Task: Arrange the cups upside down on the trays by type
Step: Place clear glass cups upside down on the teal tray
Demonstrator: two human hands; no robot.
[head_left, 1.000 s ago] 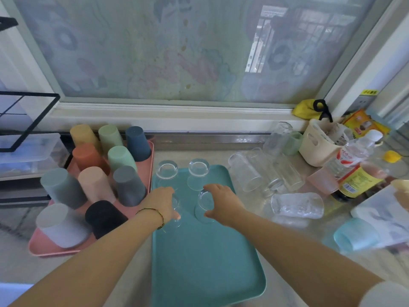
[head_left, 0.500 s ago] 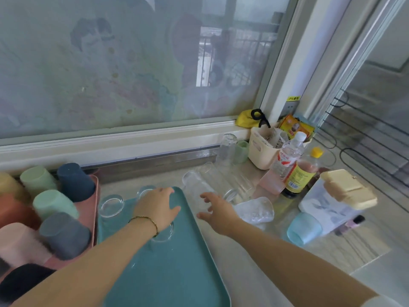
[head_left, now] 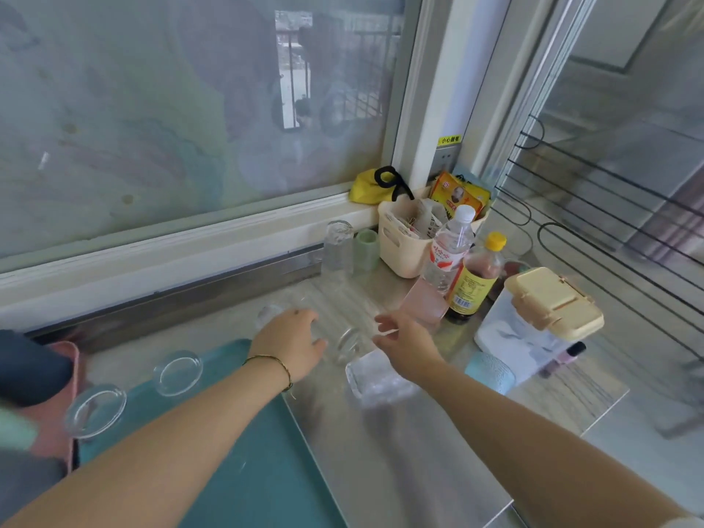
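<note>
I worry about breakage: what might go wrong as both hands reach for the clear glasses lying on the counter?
The clear glasses lie on their sides between the left hand and right hand; a nudge might roll them together and chip them. The right hand is near the sauce bottle, which a sweep might topple.

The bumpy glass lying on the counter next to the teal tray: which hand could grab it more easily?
Probably the right hand. It hovers open right beside the bumpy glass, which lies by its wrist. The left hand is farther off, across the smooth glasses near the tray corner.
</note>
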